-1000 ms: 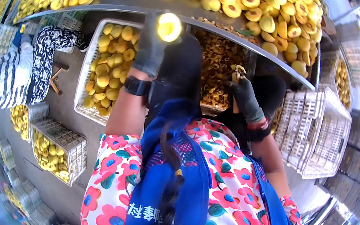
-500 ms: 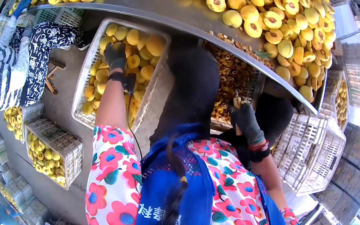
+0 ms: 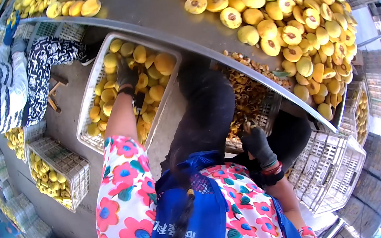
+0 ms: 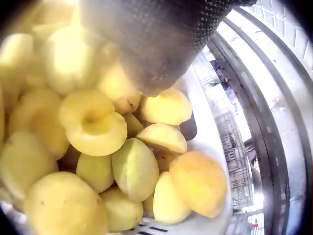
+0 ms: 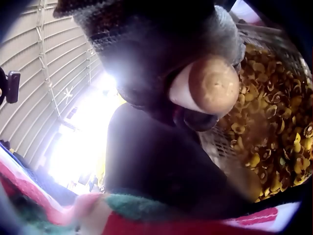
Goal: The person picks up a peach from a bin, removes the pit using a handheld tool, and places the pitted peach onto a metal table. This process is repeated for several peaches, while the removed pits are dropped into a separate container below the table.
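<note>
Down in the white crate (image 3: 94, 91) of whole yellow peaches (image 4: 132, 166) beside the bench (image 3: 160, 6), the gloved left hand (image 3: 126, 75) now rests among the fruit, having dropped from head height a second ago, so another peach is being picked; whether its fingers have curled around one cannot be told. Right hand (image 3: 255, 143) stays closed around a wooden-handled pitting tool (image 5: 208, 85), its long axis running through the fist, butt end toward the wrist camera.

White characters are printed on the blue apron (image 3: 204, 214) worn by the person, low on its back in the head view; they appear mirrored or turned and are too distorted to read. No other writing, number or brand mark can be made out.
</note>
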{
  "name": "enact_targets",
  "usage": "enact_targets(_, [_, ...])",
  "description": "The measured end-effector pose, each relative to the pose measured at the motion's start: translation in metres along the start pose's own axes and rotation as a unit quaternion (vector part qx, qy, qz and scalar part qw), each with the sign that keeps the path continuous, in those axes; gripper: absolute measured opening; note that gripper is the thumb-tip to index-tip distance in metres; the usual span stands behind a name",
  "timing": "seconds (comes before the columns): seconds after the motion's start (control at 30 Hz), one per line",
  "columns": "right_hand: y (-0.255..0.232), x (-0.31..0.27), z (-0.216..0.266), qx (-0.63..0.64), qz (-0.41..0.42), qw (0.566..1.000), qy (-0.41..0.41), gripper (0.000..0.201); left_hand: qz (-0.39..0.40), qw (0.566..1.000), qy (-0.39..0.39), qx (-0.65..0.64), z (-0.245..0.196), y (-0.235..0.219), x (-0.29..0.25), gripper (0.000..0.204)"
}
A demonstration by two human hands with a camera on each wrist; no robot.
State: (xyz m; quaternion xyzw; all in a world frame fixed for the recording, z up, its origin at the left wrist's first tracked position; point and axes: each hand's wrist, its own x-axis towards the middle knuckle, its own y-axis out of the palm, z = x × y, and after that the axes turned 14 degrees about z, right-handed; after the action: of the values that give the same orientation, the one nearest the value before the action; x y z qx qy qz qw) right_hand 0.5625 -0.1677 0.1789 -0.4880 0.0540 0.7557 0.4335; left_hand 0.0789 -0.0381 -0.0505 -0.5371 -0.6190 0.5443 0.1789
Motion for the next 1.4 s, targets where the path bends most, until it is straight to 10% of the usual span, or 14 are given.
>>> enact_targets(0.1, [0.001, -0.003, 0.000, -0.017, -0.019, 0.996, -0.080, 0.020, -0.020, 0.999, -0.022, 0.036, -0.017, -0.019, -0.018, 0.079])
enact_targets(0.23, [-0.004, -0.008, 0.001, -0.004, -0.019, 0.995, -0.094, 0.020, -0.372, 0.910, 0.176, -0.048, -0.115, -0.099, -0.062, 0.045])
enact_targets(0.4, [-0.006, -0.005, 0.004, -0.047, -0.040, 0.991, -0.122, 0.026, -0.254, 0.885, 0.361, -0.146, -0.236, -0.136, -0.031, 0.046])
enact_targets(0.47, [-0.008, -0.009, 0.010, -0.038, -0.028, 0.993, -0.109, 0.027, -0.131, 0.961, 0.209, -0.121, -0.281, -0.135, -0.008, 0.054])
enact_targets(0.57, [-0.009, -0.013, 0.006, -0.025, -0.054, 0.986, -0.156, 0.027, 0.027, 0.968, 0.225, -0.108, -0.302, -0.126, 0.032, 0.064])
enact_targets(0.83, [-0.017, -0.019, -0.006, 0.007, -0.059, 0.980, -0.189, 0.017, 0.068, 0.969, 0.222, -0.086, -0.329, -0.101, -0.001, 0.088])
enact_targets(1.13, [-0.036, -0.047, 0.050, 0.203, -0.042, 0.914, -0.348, 0.011, 0.351, 0.717, 0.316, -0.513, -0.339, -0.159, -0.178, 0.044])
enact_targets(1.4, [-0.032, -0.073, 0.062, 0.209, -0.101, 0.892, -0.387, 0.017, 0.288, 0.696, 0.439, -0.490, -0.344, -0.128, -0.267, 0.043])
